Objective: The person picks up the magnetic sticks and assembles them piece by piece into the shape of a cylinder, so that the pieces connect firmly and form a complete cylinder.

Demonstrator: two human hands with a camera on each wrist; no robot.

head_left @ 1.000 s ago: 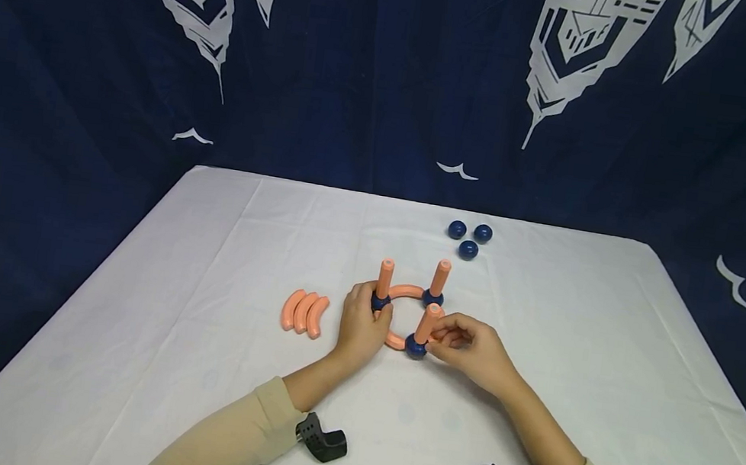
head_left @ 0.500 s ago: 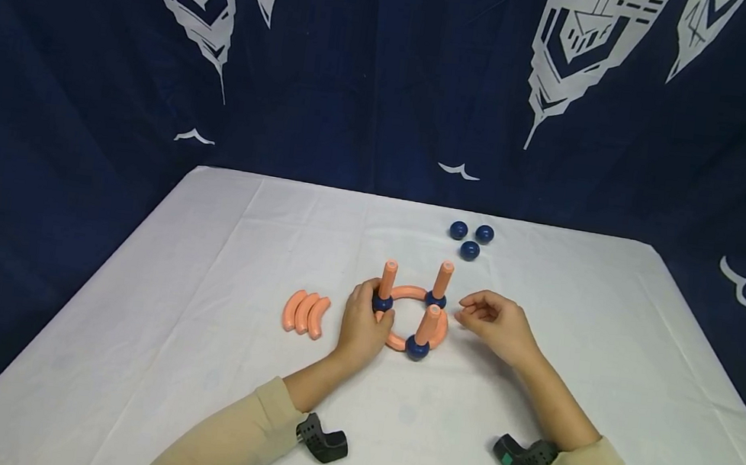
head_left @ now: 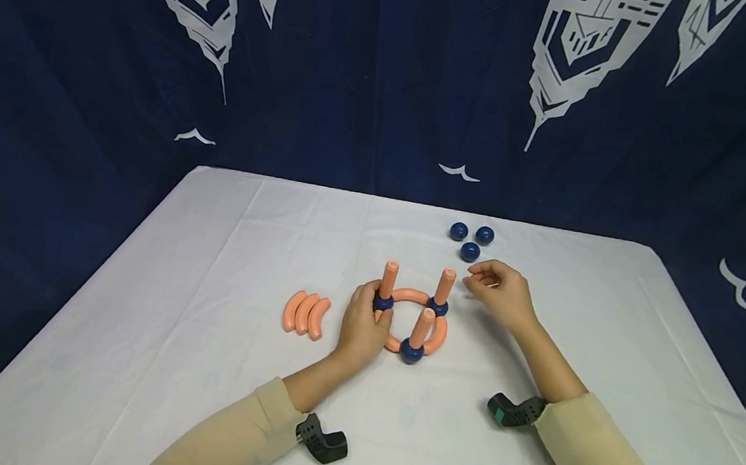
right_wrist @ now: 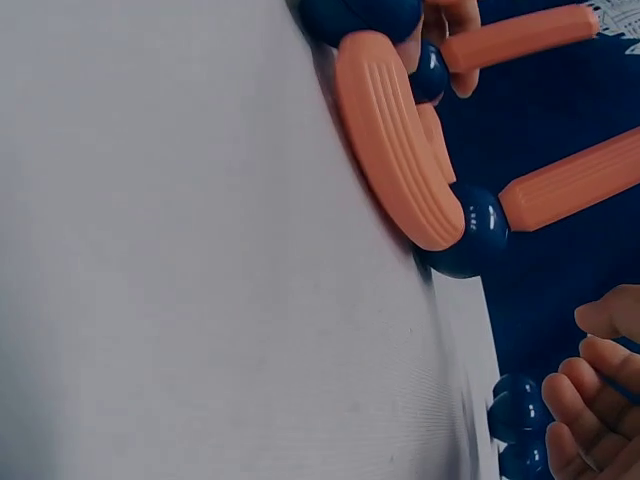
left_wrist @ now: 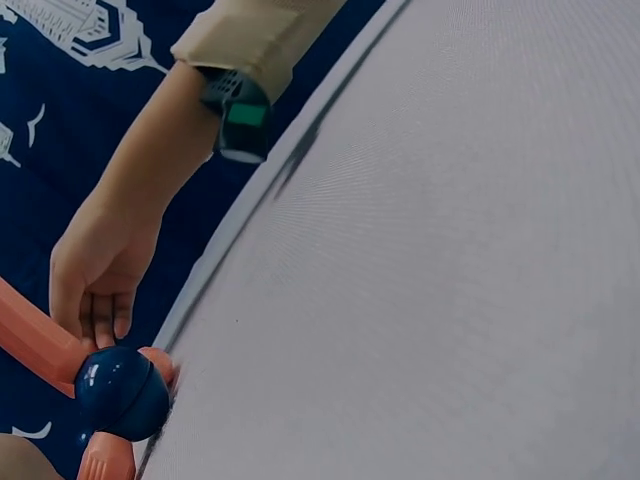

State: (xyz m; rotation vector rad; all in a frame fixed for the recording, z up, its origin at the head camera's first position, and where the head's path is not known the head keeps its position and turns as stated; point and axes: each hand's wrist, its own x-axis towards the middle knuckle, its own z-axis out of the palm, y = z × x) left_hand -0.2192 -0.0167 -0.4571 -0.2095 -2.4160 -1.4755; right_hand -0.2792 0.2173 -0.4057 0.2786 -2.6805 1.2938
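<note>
A ring of curved orange sticks (head_left: pixel 411 296) and blue balls lies on the table, with a straight orange stick (head_left: pixel 422 329) rising from each ball. My left hand (head_left: pixel 362 329) grips the ring's left blue ball (head_left: pixel 382 303) between thumb and fingers. My right hand (head_left: pixel 503 293) hovers beyond the ring's right side, fingers loosely bent, holding nothing. Just past its fingertips are three loose blue balls (head_left: pixel 470 252). The right wrist view shows one curved stick (right_wrist: pixel 395 140) joined to a blue ball (right_wrist: pixel 480 235) close up. The ring's near ball (left_wrist: pixel 120 392) appears in the left wrist view.
Three loose curved orange sticks (head_left: pixel 304 313) lie side by side left of my left hand. White cloth covers the table (head_left: pixel 192 365). A dark blue curtain (head_left: pixel 334 90) with white prints hangs behind the far edge.
My right hand has let go of the ring's right side and moved away toward the loose balls. The ring has turned slightly, its near ball shifting left. My left hand keeps its grip.
</note>
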